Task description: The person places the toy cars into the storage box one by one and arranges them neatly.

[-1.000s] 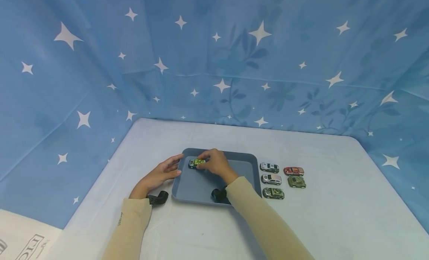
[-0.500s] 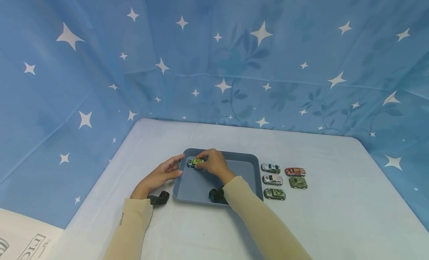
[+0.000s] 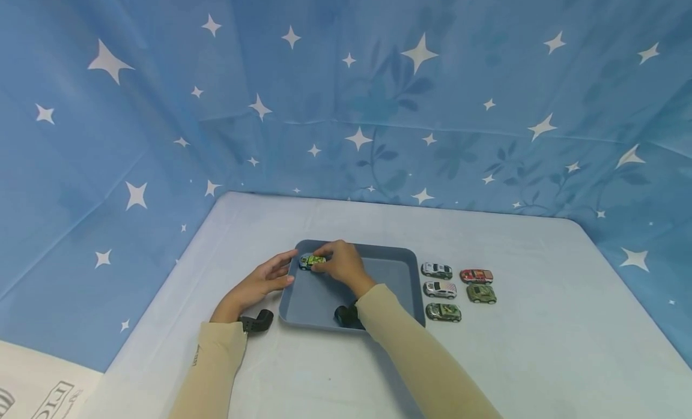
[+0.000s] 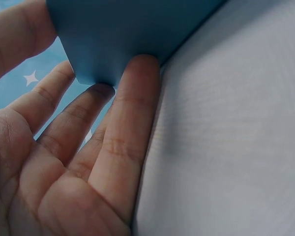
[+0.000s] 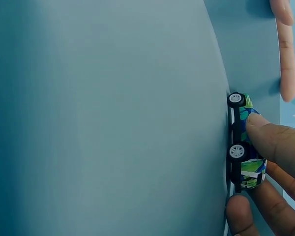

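In the head view my right hand (image 3: 348, 266) pinches a green-and-yellow patterned toy car (image 3: 307, 262) between thumb and fingers. The car is in the far left corner of a blue-grey tray (image 3: 319, 302). Up close in the right wrist view, the toy car's (image 5: 247, 169) wheels are at the tray floor (image 5: 113, 123), with my thumb on its side. My left hand (image 3: 258, 289) stays at the tray's left side, fingers extended. In the left wrist view its fingertips touch the outer tray wall (image 4: 113, 39).
Right of the tray stand several more toy cars: a white one (image 3: 437, 271), a silver one (image 3: 440, 290), a camouflage one (image 3: 444, 313), a red one (image 3: 476, 277) and an olive green one (image 3: 481, 294). A starry blue curtain (image 3: 324, 77) hangs behind the white table (image 3: 540, 347).
My right hand has slid the patterned toy car slightly left, closer to the tray's left wall. The left hand holds its place at the tray's side.
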Motion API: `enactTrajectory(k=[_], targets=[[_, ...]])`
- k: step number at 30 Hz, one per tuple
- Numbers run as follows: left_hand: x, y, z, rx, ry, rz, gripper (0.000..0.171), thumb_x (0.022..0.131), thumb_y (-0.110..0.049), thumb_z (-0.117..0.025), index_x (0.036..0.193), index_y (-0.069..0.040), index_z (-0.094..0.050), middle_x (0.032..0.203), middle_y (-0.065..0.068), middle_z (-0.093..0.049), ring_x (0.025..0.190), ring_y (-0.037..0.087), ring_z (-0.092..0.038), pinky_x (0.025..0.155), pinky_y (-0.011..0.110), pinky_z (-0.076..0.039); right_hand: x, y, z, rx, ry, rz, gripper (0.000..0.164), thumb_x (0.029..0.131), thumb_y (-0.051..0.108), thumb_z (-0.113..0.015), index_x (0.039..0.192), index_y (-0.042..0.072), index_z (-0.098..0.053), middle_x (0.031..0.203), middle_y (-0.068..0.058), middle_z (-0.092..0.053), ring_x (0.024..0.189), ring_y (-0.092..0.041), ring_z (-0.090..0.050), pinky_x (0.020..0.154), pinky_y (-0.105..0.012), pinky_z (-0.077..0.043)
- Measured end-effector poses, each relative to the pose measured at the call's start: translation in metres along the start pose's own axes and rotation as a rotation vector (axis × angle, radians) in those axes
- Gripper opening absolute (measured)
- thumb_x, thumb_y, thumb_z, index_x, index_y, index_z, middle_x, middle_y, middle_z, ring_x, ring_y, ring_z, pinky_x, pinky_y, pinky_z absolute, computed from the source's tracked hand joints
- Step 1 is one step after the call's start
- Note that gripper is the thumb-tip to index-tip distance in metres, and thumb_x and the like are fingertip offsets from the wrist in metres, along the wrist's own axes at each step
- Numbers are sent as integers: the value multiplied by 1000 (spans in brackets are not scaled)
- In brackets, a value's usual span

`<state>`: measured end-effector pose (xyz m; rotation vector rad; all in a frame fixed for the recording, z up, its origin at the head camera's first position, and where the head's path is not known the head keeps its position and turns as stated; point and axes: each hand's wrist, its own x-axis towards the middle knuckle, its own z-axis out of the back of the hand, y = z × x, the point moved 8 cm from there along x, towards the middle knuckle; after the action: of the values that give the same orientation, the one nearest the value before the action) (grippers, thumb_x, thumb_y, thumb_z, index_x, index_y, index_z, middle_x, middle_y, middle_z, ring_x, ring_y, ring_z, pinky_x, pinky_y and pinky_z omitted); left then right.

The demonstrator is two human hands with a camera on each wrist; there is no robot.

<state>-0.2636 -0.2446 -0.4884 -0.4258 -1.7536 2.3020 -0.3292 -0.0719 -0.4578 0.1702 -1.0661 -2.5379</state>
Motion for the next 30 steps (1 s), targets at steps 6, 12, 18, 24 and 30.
enactTrajectory(k=[6,12,18,24,30], targets=[[0,0,0,0,0,1,73,110,-18,-63,172,-4,-27,176,26,-24,158,55,-25,124,69,-31,0,1,1,-6,-8,0,27,92,16,-89,117,8,-85,120,-9,-80,120,-31,-72,101,-51,-59],[0,-1,0,4,-1,-5,73,110,-19,-63,171,-4,-27,176,26,-23,158,55,-25,124,69,-32,0,0,1,-20,-13,0,28,91,18,-90,117,8,-85,120,-9,-81,119,-31,-72,101,-50,-59],[0,-1,-1,3,3,-4,73,110,-18,-63,172,-4,-27,176,26,-23,159,54,-25,124,68,-32,-1,-4,5,-1,-8,-2,32,91,19,-91,120,8,-84,123,-9,-80,121,-32,-72,99,-50,-60],[1,0,0,9,3,9,74,110,-19,-63,172,-5,-26,176,26,-23,159,54,-24,124,68,-32,-4,-11,14,47,3,-19,32,90,16,-90,120,7,-83,123,-10,-79,124,-34,-70,99,-50,-60],[1,1,0,5,6,-2,73,110,-18,-63,172,-4,-26,176,25,-23,159,54,-25,124,66,-32,-7,-19,21,118,14,-30,30,91,13,-89,120,5,-83,123,-11,-79,124,-34,-69,98,-48,-60]])
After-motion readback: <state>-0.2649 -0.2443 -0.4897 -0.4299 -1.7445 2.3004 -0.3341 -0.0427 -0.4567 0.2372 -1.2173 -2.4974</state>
